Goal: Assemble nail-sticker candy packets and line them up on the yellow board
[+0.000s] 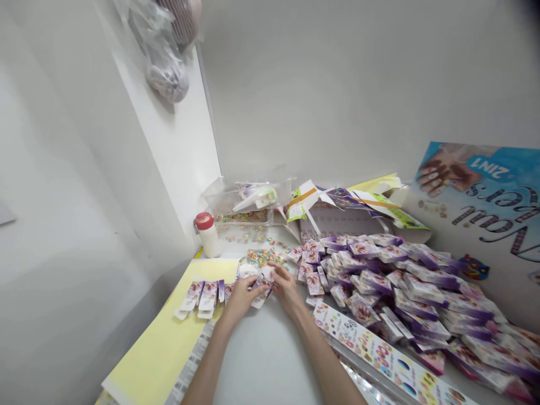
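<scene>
Over the middle of the table, my left hand (243, 297) is closed on a small purple-and-white cardboard box (262, 281). From the other side my right hand (287, 286) has its fingers closed at the box's upper end, by a white part that may be a flap. What else the fingertips hold is too small to tell. Just beyond lie many small colourful pieces (259, 257) in a loose heap. To the left of my left hand, several small boxes with open flaps (208, 295) rest in a row on a yellow sheet (154, 349).
A large pile of small boxes (375, 281) covers the right side, beside a printed sticker strip (379, 357). Behind stand a red-lidded bottle (207, 235), clear plastic trays (240, 216) and an open carton (341, 222). A big printed box (476, 225) leans at the right.
</scene>
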Demonstrator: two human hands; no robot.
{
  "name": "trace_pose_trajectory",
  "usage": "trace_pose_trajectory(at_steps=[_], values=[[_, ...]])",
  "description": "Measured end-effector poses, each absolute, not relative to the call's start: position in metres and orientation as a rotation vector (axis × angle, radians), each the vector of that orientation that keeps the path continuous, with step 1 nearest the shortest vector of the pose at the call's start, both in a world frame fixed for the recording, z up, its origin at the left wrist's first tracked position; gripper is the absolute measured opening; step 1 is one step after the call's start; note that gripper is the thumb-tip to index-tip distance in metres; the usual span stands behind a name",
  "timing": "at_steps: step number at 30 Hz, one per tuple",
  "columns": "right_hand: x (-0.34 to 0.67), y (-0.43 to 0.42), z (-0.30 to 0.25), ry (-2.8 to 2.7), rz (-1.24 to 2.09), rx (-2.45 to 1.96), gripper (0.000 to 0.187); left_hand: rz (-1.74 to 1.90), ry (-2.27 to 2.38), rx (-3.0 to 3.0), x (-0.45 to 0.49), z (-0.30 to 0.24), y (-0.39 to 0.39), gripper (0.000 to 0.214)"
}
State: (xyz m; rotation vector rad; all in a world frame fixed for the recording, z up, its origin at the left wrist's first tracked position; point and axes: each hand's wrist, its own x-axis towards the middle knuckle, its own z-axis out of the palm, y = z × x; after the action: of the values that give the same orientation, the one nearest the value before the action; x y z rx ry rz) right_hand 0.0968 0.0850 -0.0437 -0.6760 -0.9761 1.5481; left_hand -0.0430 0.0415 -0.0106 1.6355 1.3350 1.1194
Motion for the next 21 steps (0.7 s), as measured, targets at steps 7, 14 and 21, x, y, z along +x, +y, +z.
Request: trace_pose_trajectory(at_steps=[7, 14, 21], values=[[0.098, 0.084, -0.04, -0.789, 1.899, -0.54, 0.047, 1.122, 1.243, 1.665, -0.038, -0.007, 0.034, 0.038], [0.095, 0.084, -0.043, -0.773, 1.928, -0.535, 0.031, 1.089, 1.318, 1.774, -0.046, -0.004, 0.035, 0.028], [0.093, 0.084, -0.042, -0.825, 1.847, -0.569, 0.031, 1.205, 1.311, 1.734, -0.051, -0.008, 0.04, 0.032]])
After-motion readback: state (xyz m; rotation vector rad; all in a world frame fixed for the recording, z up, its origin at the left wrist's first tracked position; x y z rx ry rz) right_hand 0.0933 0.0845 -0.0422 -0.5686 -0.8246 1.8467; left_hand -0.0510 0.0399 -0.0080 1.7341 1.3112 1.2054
